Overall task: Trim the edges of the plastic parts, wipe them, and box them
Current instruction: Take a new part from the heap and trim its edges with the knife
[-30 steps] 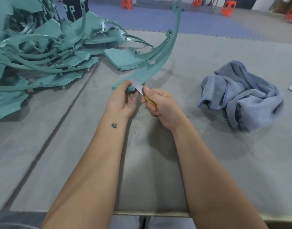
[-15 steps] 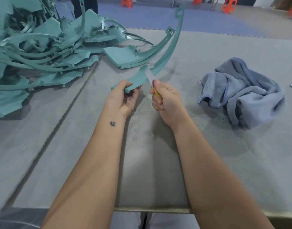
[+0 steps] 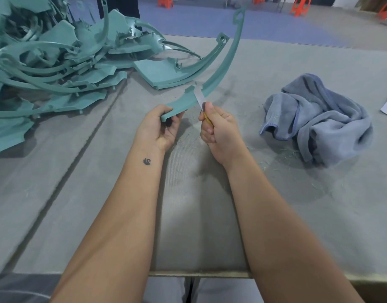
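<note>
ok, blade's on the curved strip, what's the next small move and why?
Probably draw the blade further along the curved strip, away from the left hand. The right hand has it across the strip's edge just past the left grip, and the long upper arc looks untrimmed.

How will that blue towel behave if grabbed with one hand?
The towel is probably floppy: it lies crumpled in soft folds and would drape rather than hold shape. Likely light and not slippery, given its fuzzy surface. It may drag along plastic shavings lying beside it on the table.
</note>
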`<state>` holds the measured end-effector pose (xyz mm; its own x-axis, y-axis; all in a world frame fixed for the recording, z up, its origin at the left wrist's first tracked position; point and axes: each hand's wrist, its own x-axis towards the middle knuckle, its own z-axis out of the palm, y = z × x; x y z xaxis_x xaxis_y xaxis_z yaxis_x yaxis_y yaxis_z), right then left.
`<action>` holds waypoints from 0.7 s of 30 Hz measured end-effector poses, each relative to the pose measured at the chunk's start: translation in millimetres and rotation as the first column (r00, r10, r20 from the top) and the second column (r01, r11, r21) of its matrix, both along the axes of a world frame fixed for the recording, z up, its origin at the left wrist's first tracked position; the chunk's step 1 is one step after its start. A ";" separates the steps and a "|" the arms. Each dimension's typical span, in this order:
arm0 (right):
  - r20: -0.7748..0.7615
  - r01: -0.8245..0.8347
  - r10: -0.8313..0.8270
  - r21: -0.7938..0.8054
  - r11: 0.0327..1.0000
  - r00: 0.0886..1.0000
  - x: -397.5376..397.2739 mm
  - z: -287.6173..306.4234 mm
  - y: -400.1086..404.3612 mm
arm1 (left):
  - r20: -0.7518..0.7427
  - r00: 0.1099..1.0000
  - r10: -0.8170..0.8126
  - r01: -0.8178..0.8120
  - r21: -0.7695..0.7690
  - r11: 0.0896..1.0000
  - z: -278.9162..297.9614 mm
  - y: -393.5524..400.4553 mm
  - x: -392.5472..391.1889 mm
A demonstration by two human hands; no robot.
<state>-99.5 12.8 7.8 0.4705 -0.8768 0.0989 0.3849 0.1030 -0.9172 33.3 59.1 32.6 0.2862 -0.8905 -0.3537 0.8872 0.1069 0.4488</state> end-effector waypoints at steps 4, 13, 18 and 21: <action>-0.120 -0.139 0.125 -0.125 0.982 0.985 0.2 -2.3 2.7 | -0.014 1.000 0.014 -0.014 0.006 1.000 2.5 0.2 -2.1; -0.042 -0.077 0.075 -0.071 0.995 0.996 0.1 -2.5 -0.4 | -0.024 0.999 -0.021 0.021 -0.017 1.000 4.9 3.3 -1.9; -0.029 -0.044 0.042 -0.077 0.996 0.999 0.9 -2.7 -0.3 | -0.032 0.998 -0.049 0.049 0.000 0.999 3.6 3.1 -0.4; 0.045 -0.003 0.004 -0.019 1.000 0.999 0.8 -1.7 -1.1 | -0.003 0.999 -0.052 0.052 0.026 0.998 3.3 3.1 3.2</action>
<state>-98.7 11.7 6.1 0.4683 -0.8730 0.1364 0.4255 0.0875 -0.9007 36.5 62.2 35.9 0.2384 -0.8949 -0.3773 0.8925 0.0488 0.4484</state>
